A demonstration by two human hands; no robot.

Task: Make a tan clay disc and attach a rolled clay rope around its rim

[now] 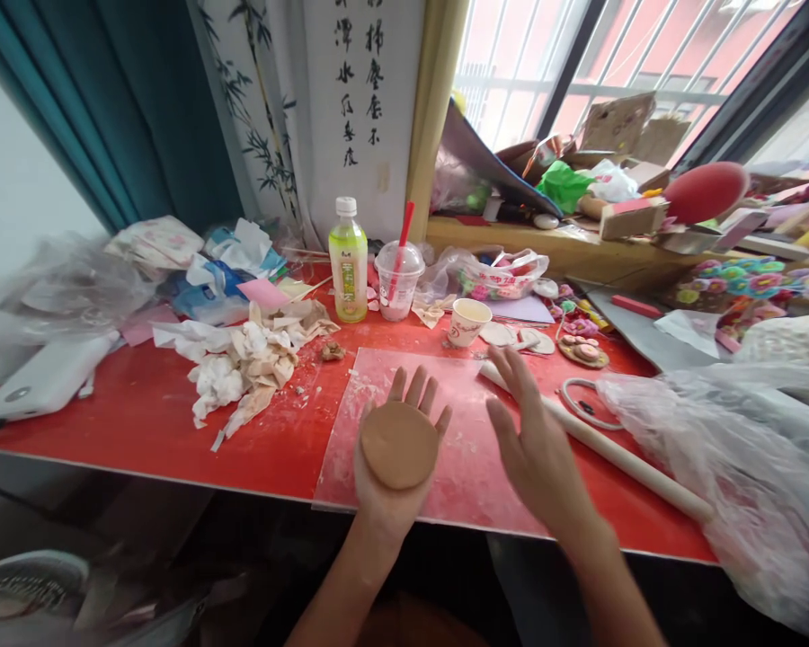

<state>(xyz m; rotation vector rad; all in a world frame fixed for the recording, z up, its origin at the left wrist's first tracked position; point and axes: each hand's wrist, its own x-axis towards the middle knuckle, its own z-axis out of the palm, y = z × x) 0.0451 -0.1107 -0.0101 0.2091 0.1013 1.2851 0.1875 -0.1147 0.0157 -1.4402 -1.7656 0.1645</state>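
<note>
Left hand [386, 505] palm up, outstretched beneath brown disc [399, 446]; right hand [540, 442] raised, loosely spread.

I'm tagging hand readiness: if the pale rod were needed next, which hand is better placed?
Probably the right hand: it looks empty and is nearer the pale rod. The left hand is palm up, supporting the brown clay-like disc.

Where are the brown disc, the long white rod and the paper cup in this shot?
Brown disc [400, 446]: head view, middle of its flat face.
White rod [607, 443]: head view, partway along its length.
Paper cup [467, 331]: head view, outer side wall.
</note>
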